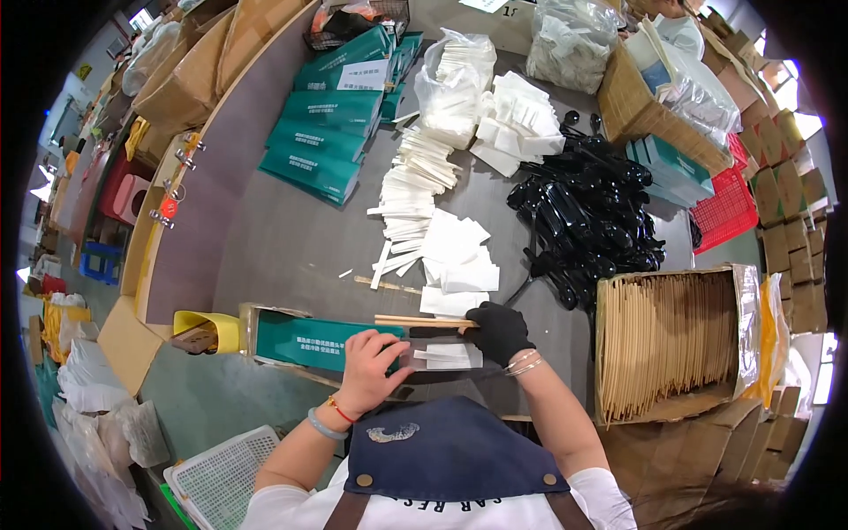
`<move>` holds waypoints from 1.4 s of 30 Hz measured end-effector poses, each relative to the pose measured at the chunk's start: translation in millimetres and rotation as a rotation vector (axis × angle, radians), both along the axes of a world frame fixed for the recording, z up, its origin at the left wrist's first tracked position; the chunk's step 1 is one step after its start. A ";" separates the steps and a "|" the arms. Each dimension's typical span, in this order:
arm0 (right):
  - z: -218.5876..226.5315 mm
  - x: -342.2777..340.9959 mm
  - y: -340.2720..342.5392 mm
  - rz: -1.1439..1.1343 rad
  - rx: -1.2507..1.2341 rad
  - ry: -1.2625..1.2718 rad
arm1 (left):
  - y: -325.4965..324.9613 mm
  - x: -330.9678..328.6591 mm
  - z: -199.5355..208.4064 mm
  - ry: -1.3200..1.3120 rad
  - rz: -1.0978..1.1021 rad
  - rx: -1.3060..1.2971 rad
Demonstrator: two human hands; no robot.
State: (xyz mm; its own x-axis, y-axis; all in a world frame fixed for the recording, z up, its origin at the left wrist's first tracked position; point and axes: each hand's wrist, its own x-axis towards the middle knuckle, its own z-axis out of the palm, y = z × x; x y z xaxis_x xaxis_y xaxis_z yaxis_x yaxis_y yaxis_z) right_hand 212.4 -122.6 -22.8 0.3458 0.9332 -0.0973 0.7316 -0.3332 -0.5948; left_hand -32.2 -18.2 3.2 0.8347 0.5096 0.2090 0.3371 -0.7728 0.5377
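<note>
My left hand (369,367), bare, presses down on a clear plastic sleeve (442,356) lying on the grey table just in front of me. Inside the sleeve lies a white folded napkin (449,355). My right hand (499,329), in a black glove, grips a pair of wooden chopsticks (415,321) at the sleeve's right end; the sticks point left over the sleeve. A green packet (309,341) lies under and left of my left hand.
White napkins (455,256), white paper sticks (415,177), a pile of black plastic spoons (587,221), green packets (322,132), a cardboard box of chopsticks (676,340), a yellow container (208,329), a white basket (225,473), a red basket (729,208).
</note>
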 end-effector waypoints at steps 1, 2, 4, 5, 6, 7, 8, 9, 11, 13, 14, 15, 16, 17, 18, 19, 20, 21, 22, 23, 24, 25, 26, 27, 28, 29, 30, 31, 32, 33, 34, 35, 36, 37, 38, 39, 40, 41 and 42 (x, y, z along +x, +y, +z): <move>5.1 0.8 6.2 0.090 -0.141 -0.066 | -0.3 -2.5 -0.6 0.003 0.021 0.009; 7.9 0.9 9.7 0.178 -0.283 -0.133 | 0.6 -4.3 -1.7 0.002 0.026 0.010; 6.1 2.0 8.2 0.197 -0.266 -0.145 | 2.3 -8.0 -3.9 -0.002 0.065 0.013; 7.7 3.8 6.3 0.178 -0.233 -0.147 | 2.6 -9.7 -4.0 -0.002 0.071 0.012; 10.0 5.7 3.6 0.157 -0.200 -0.148 | 2.8 -11.0 -4.1 0.003 0.070 0.011; 18.1 6.0 -1.1 0.169 -0.201 -0.147 | 2.4 -14.0 -4.4 0.010 0.077 0.011; 31.6 5.5 -8.8 0.143 -0.199 -0.130 | 3.2 -16.1 -2.5 0.013 0.085 0.008; 37.6 2.5 -14.9 0.118 -0.196 -0.114 | 4.8 -17.8 1.1 0.026 0.076 0.006; 26.8 -9.3 -33.3 0.130 -0.161 -0.119 | 9.0 -15.0 2.8 0.030 0.051 0.002; 15.3 -23.0 -39.1 0.156 -0.138 -0.107 | 12.3 -13.9 0.6 0.084 0.006 0.008; 11.8 -24.2 -43.2 0.153 -0.139 -0.107 | 12.8 -12.9 0.2 0.084 0.004 0.006; 9.0 -24.3 -47.9 0.096 -0.071 -0.033 | 13.2 -11.9 -0.1 0.092 -0.021 -0.007; 8.3 -25.1 -49.1 0.045 0.001 0.046 | 14.8 -13.0 -0.4 0.104 -0.040 -0.018; 11.1 -22.8 -54.4 -0.006 -0.063 0.044 | 16.5 -14.4 -0.2 0.107 -0.038 -0.017; 15.6 -20.7 -59.1 -0.004 -0.062 0.046 | 18.2 -16.1 0.3 0.132 -0.058 -0.020; 20.1 -17.4 -65.1 -0.006 -0.095 0.008 | 19.1 -16.6 0.6 0.156 -0.078 -0.025; 22.3 -12.6 -73.7 -0.009 -0.130 -0.033 | 19.6 -15.6 0.5 0.153 -0.077 -0.027; 9.5 -7.0 -85.1 0.073 -0.037 -0.154 | 20.6 -14.4 0.4 0.165 -0.096 -0.012; 6.7 -4.7 -89.3 0.072 -0.040 -0.153 | 21.6 -13.8 0.8 0.179 -0.118 0.004; 5.2 -3.3 -92.4 0.127 -0.054 -0.208 | 22.0 -13.1 0.6 0.179 -0.119 0.002; 3.5 -2.9 -93.9 0.183 -0.067 -0.262 | 22.1 -12.3 -0.2 0.159 -0.129 0.005; 0.6 -3.6 -91.9 0.179 -0.067 -0.263 | 23.0 -11.0 -1.0 0.137 -0.141 0.012; -2.4 -5.8 -87.2 0.222 -0.025 -0.209 | 22.5 -8.8 -2.5 0.136 -0.144 0.013; -4.6 -9.5 -81.6 0.265 0.018 -0.155 | 20.8 -4.5 -4.8 0.102 -0.161 -0.011; -6.6 -20.2 -72.8 0.260 0.017 -0.157 | 17.8 1.0 -8.6 0.068 -0.180 -0.036; -7.0 -36.9 -60.2 0.249 0.150 -0.100 | 11.9 8.7 -13.2 0.048 -0.194 0.001; -11.5 -45.6 -49.2 0.239 0.293 -0.019 | 6.0 19.1 -11.3 0.070 -0.195 0.005; -1.9 -52.1 -41.0 0.195 0.262 0.093 | 3.7 24.3 -10.4 0.082 -0.193 0.008; -8.9 -48.6 -47.1 0.194 0.264 0.090 | 3.9 27.3 -7.6 0.094 -0.192 0.011; -22.1 -40.5 -61.5 0.068 0.212 0.227 | 5.5 27.1 -2.1 0.123 -0.210 0.022; -19.7 -31.8 -69.2 -0.053 0.156 0.364 | 5.1 26.3 -3.7 0.121 -0.206 0.021; -17.5 -22.8 -74.3 -0.058 0.084 0.210 | 5.3 24.8 -6.5 0.134 -0.215 0.033; -19.5 -26.6 -72.0 -0.054 0.083 0.210 | 5.0 24.3 -9.0 0.147 -0.223 0.046; -12.7 -41.4 -64.1 -0.130 0.094 0.266 | 2.3 27.2 -10.0 0.148 -0.231 0.043; -8.8 -57.5 -55.6 -0.209 0.106 0.320 | 1.0 31.5 -10.2 0.143 -0.236 0.051; -15.9 -68.3 -47.3 -0.121 0.171 0.416 | 0.3 37.0 -9.9 0.137 -0.243 0.064; -17.6 -77.9 -34.6 -0.053 0.299 0.454 | 1.9 39.9 -7.5 0.136 -0.249 0.071; -12.7 -76.6 -34.9 -0.049 0.226 0.441 | 2.8 42.0 -3.2 0.121 -0.259 0.056; -5.4 -73.2 -37.1 -0.046 0.153 0.427 | 5.2 43.7 -0.5 0.105 -0.270 0.040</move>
